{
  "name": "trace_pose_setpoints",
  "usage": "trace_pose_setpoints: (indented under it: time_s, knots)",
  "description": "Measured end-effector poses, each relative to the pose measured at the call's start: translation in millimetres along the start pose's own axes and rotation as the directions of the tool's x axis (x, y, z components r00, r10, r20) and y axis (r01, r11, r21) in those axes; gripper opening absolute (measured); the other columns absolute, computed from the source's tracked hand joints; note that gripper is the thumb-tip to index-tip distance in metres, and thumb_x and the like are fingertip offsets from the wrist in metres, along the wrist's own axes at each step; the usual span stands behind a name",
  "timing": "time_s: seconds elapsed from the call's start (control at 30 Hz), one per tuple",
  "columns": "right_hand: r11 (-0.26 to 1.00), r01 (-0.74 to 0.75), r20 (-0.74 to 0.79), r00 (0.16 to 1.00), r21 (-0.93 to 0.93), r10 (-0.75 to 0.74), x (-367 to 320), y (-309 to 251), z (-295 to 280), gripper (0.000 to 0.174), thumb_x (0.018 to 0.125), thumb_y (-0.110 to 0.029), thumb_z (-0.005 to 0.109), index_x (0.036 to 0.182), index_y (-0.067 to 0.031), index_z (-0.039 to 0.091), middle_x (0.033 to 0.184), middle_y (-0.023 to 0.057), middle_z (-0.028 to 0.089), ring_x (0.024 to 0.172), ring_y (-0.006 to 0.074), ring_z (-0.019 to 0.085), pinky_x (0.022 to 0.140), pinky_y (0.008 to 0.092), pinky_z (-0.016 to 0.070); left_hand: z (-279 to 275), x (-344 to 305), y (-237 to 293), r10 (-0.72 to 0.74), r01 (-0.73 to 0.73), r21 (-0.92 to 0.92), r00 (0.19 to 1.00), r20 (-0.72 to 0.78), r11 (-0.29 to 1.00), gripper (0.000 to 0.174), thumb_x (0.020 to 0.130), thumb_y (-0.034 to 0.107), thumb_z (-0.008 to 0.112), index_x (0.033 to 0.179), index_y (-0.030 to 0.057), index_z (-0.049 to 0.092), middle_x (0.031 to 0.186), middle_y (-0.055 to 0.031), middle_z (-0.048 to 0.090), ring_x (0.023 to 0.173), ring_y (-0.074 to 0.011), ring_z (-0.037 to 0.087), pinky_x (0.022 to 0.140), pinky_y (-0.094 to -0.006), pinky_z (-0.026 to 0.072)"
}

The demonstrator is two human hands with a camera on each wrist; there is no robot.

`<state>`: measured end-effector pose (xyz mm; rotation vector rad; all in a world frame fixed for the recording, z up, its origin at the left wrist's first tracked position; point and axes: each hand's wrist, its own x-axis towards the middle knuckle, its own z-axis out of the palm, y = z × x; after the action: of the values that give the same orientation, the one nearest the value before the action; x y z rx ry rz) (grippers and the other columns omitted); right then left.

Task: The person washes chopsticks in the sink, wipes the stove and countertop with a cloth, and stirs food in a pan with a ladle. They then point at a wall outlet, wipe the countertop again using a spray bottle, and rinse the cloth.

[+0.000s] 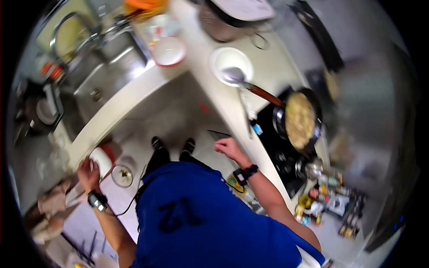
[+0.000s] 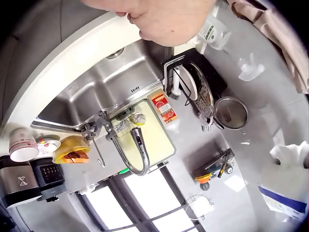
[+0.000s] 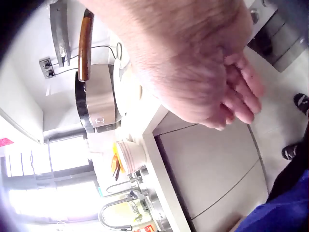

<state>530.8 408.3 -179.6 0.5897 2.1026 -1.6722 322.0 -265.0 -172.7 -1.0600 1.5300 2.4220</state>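
Observation:
My left hand (image 1: 89,174) is over the left counter, close beside a white, red-edged container (image 1: 102,161); its fingers are loosely bent and no held object shows. Only part of that hand (image 2: 166,19) shows at the top of the left wrist view. On the other side, my right hand (image 1: 230,148) hangs in front of the stove counter. The right wrist view has its fingers (image 3: 241,92) relaxed and slightly curled, with nothing in them. A glass bowl (image 1: 122,175) with some pale and dark food stands near the left hand.
Yellowish food (image 1: 299,120) fills a frying pan (image 1: 316,105) on the stove. A wooden-handled ladle (image 1: 263,94) reaches from the pan over a white bowl (image 1: 219,58). Another bowl (image 1: 170,51) stands beside the sink (image 1: 100,73). Several seasoning containers (image 1: 313,201) crowd the stove's near side.

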Motion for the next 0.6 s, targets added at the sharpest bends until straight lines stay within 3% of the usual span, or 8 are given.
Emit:
trace_pose_setpoints:
  time_s: [0.03, 0.13, 0.23, 0.27, 0.33, 0.43, 0.47, 0.6]
  knots:
    - [0.996, 0.018, -0.117, 0.993, 0.083, -0.008, -12, -7, -2, 0.022, 0.092, -0.016, 0.063, 0.094, 0.0048, 0.072, 0.078, 0.0084, 0.072, 0.07, 0.0138, 0.067, 0.067, 0.0279, 0.0545, 11, -2, 1, -0.102, 0.088, -0.144, 0.99, -0.094, 0.986, 0.037, 0.095, 0.019, 0.056, 0.126, -0.0009, 0.059, 0.12, -0.0117, 0.065, 0.107, -0.0239, 0.058, 0.094, -0.0394, 0.0487]
    - [0.99, 0.061, -0.407, 0.913, 0.125, -0.005, -40, -17, -10, 0.019, 0.092, -0.01, 0.064, 0.097, 0.0061, 0.072, 0.078, 0.0112, 0.073, 0.07, 0.0143, 0.068, 0.067, 0.0272, 0.0556, 89, -41, 24, -0.301, 0.239, -0.284, 0.933, -0.198, 0.929, 0.035, 0.096, 0.018, 0.057, 0.121, -0.0055, 0.061, 0.115, -0.0139, 0.067, 0.106, -0.0254, 0.061, 0.096, -0.0399, 0.0491]
    - [0.975, 0.104, -0.627, 0.778, 0.195, 0.042, -53, -9, -19, 0.019, 0.093, -0.009, 0.063, 0.099, 0.0068, 0.071, 0.078, 0.0106, 0.072, 0.068, 0.0147, 0.068, 0.065, 0.0277, 0.0561, 118, -40, 31, -0.313, 0.282, -0.277, 0.947, -0.073, 0.918, 0.033, 0.097, 0.017, 0.056, 0.12, -0.0059, 0.061, 0.116, -0.0133, 0.066, 0.109, -0.0247, 0.06, 0.097, -0.0391, 0.0485]
    - [0.984, 0.125, -0.723, 0.691, 0.129, 0.007, -52, -6, -21, 0.018, 0.093, -0.009, 0.063, 0.1, 0.0044, 0.071, 0.076, 0.0116, 0.072, 0.067, 0.0142, 0.067, 0.064, 0.0293, 0.0551, 127, -37, 34, -0.305, 0.288, -0.271, 0.952, -0.023, 0.918, 0.033, 0.097, 0.017, 0.056, 0.12, -0.0057, 0.06, 0.119, -0.0128, 0.064, 0.111, -0.0242, 0.059, 0.097, -0.0385, 0.0481]
    - [0.976, -0.068, -0.841, 0.522, -0.207, -0.142, -55, -18, -32, 0.016, 0.091, -0.007, 0.062, 0.101, 0.0003, 0.072, 0.078, 0.0143, 0.071, 0.069, 0.0229, 0.069, 0.066, 0.0349, 0.0547, 142, -41, 39, -0.289, 0.271, -0.257, 0.957, -0.032, 0.928, 0.03, 0.096, 0.014, 0.056, 0.12, -0.0037, 0.061, 0.12, -0.013, 0.064, 0.113, -0.0249, 0.06, 0.098, -0.0386, 0.0482]
    - [0.855, -0.097, -0.8, 0.421, -0.509, -0.428, -36, -34, -63, 0.017, 0.089, -0.006, 0.062, 0.102, -0.0034, 0.072, 0.085, 0.0169, 0.07, 0.078, 0.0338, 0.069, 0.072, 0.0405, 0.0536, 163, -55, 47, -0.261, 0.256, -0.211, 0.965, 0.003, 0.943, 0.031, 0.094, 0.012, 0.056, 0.122, -0.0009, 0.06, 0.123, -0.0126, 0.063, 0.112, -0.0246, 0.061, 0.097, -0.0384, 0.0483]
    - [0.863, -0.12, -0.807, 0.437, -0.49, -0.397, -32, -44, -71, 0.019, 0.087, -0.006, 0.062, 0.104, -0.0041, 0.071, 0.099, 0.0176, 0.069, 0.09, 0.0393, 0.066, 0.077, 0.0423, 0.053, 158, -49, 47, -0.267, 0.271, -0.203, 0.963, 0.046, 0.941, 0.032, 0.094, 0.012, 0.056, 0.123, -0.0005, 0.059, 0.122, -0.0133, 0.064, 0.111, -0.0251, 0.061, 0.096, -0.0382, 0.0489]
    - [0.768, -0.144, -0.714, 0.504, -0.625, -0.487, 1, -48, -100, 0.03, 0.082, -0.007, 0.066, 0.112, -0.0092, 0.071, 0.11, 0.0167, 0.066, 0.095, 0.0391, 0.065, 0.079, 0.0453, 0.0529, 154, -52, 50, -0.306, 0.314, -0.203, 0.949, 0.07, 0.927, 0.032, 0.094, 0.012, 0.055, 0.123, 0.0009, 0.061, 0.121, -0.014, 0.064, 0.109, -0.0252, 0.062, 0.095, -0.0385, 0.05]
